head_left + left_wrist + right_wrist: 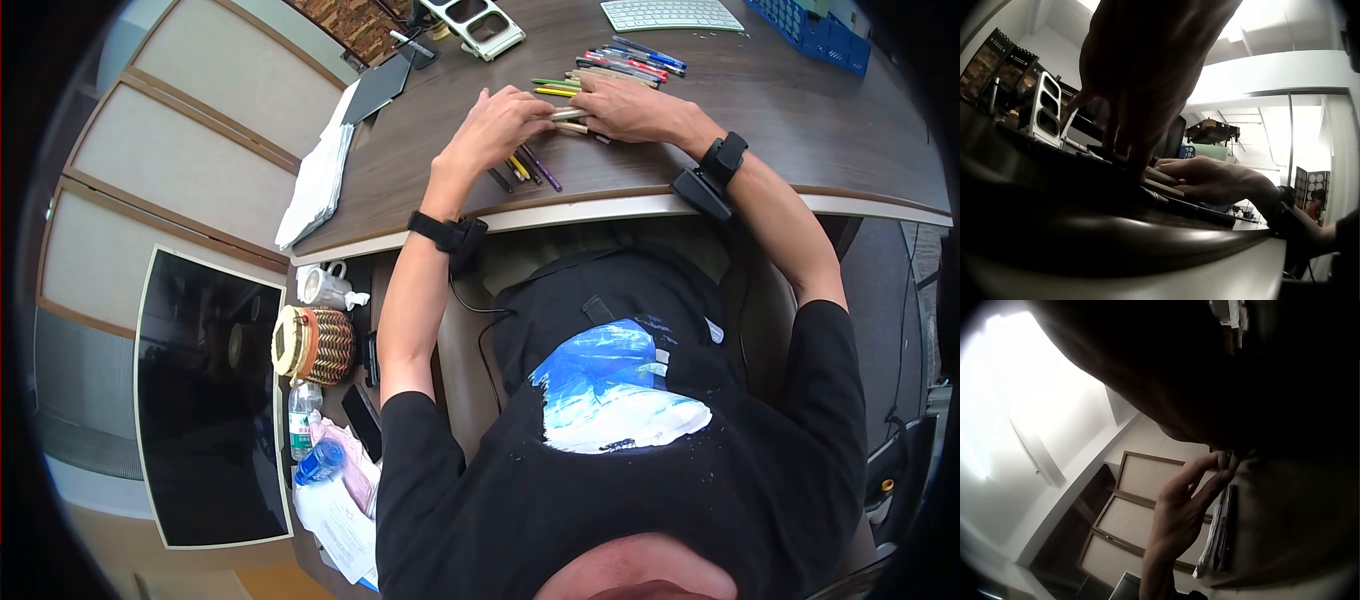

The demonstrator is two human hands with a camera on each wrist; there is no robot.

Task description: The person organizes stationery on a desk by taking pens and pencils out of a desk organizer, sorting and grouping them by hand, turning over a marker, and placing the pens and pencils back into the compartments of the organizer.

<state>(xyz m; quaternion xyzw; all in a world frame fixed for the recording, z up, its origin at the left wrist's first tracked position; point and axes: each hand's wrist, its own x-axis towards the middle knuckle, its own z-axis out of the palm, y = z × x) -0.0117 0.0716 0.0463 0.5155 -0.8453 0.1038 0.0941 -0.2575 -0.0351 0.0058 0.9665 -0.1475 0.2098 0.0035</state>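
Over the desk, my left hand (497,128) pinches the near end of light wooden pencils (570,114) between thumb and fingers; the right wrist view shows this left hand (1175,509) from the side. My right hand (632,108) holds the other end, its fingertips partly hidden. Another light pencil (572,128) lies just below. Yellow and green pencils (556,90) stick out beyond the hands. Several dark, yellow and purple pencils (535,168) lie near the desk edge, under the left hand. Pens in blue, red and black (635,60) are bunched behind the right hand.
A white keyboard (670,14) and a blue basket (825,38) stand at the back right. A white stand with oval openings (485,32) and a pen cup (420,52) are at the back left. Stacked papers (318,185) lie along the left edge.
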